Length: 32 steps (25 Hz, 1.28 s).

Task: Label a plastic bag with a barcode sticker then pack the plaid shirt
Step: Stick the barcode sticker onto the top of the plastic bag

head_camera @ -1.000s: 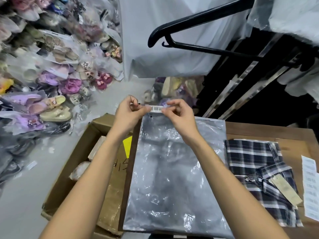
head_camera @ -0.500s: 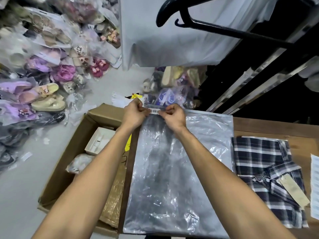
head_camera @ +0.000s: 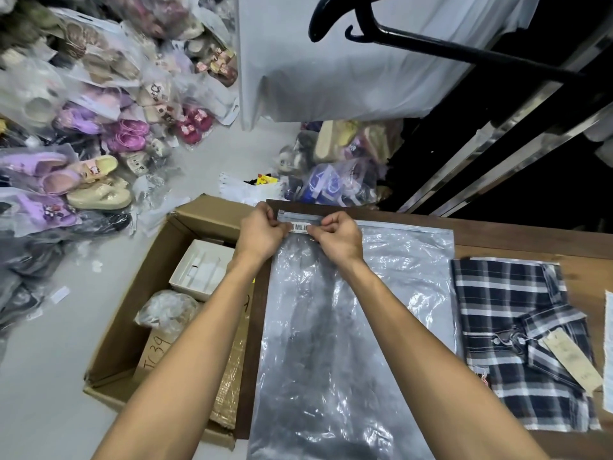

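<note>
A clear plastic bag (head_camera: 358, 327) with a zip strip at its far end lies flat on the wooden table (head_camera: 517, 234). A small white barcode sticker (head_camera: 300, 227) sits at the bag's far left corner, just below the zip. My left hand (head_camera: 262, 232) pinches the sticker's left end and my right hand (head_camera: 338, 237) pinches its right end, both pressed down against the bag. The folded dark plaid shirt (head_camera: 517, 333), with a beige hang tag (head_camera: 570, 358) on it, lies on the table right of the bag.
An open cardboard box (head_camera: 132, 313) holding a white tray and wrapped items stands left of the table. Bagged shoes (head_camera: 93, 154) pile on the floor at left. A black hanger (head_camera: 398, 38) hangs above. White label sheets (head_camera: 608, 353) lie at the table's right edge.
Both hands have carried the sticker from above the bag down onto its far left corner. The camera has tipped further down over the table.
</note>
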Motion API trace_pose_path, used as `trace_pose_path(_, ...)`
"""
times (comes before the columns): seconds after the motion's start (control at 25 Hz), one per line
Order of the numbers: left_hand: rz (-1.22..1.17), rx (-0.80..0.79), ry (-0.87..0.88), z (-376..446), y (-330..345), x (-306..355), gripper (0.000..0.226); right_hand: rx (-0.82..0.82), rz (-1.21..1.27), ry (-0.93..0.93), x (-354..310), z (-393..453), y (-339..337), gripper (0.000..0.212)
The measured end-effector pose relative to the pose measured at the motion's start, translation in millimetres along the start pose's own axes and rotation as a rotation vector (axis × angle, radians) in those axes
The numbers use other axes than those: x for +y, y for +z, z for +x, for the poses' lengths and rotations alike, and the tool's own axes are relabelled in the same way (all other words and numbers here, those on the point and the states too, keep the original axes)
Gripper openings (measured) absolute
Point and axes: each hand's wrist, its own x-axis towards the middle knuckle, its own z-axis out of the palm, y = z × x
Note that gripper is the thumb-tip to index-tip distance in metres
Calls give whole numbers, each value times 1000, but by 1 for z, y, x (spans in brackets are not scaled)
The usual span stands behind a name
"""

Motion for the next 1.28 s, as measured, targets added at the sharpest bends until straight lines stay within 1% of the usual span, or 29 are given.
trace_pose_path(0.12, 89, 18, 9, -6, 3, -9, 35, 14, 8, 5, 8, -8, 2, 31)
trace_pose_path(0.24, 118, 34, 5, -6, 5, -9, 28, 43, 1, 5, 7, -9, 3, 33)
trace_pose_path(0.48, 142, 51, 6, -3, 8, -8, 28, 70, -50, -2, 1, -12, 1, 28)
trace_pose_path(0.64, 142, 44, 12, -1, 10, -10, 29, 61, -103, 12, -4, -11, -1, 24)
trace_pose_path(0.8, 147, 34, 9, 3, 13, -13, 33, 61, -93, 43, -6, -9, 2, 26)
trace_pose_path(1.08, 200, 28, 17, 3, 16, -11, 34, 85, -158, 17, -11, -13, 1, 25)
trace_pose_path(1.2, 248, -6, 19, 0, 20, -4, 31, 92, -201, 4, -10, -13, 1, 23)
trace_pose_path(1.28, 273, -47, 4, -1, 17, -2, 30, 72, -250, -1, -12, -12, 0, 25)
